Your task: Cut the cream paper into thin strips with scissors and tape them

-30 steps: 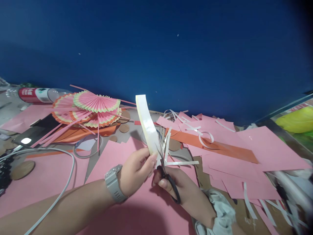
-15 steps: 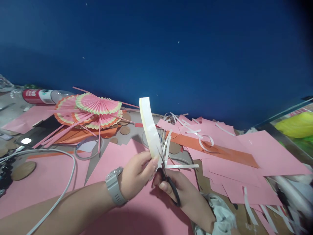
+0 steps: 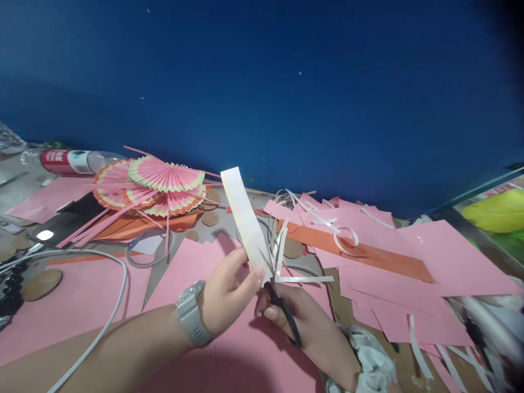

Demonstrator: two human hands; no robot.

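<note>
Fingers of the left hand [image 3: 229, 292] pinch the white strip [image 3: 244, 221], which rises toward 11 o'clock over the pink paper [image 3: 229, 349]. At its 3 o'clock, the right hand [image 3: 303, 316] grips scissors [image 3: 282, 305]; their blades meet the strip just beside the left fingertips and could nick them or cut crooked.

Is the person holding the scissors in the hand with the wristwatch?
No, the black-handled scissors sit in the right hand, while the left hand with the wristwatch pinches the white paper strip.

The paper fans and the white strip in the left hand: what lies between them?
In the head view: grey tabletop, a round brown disc, pink paper slivers.
</note>
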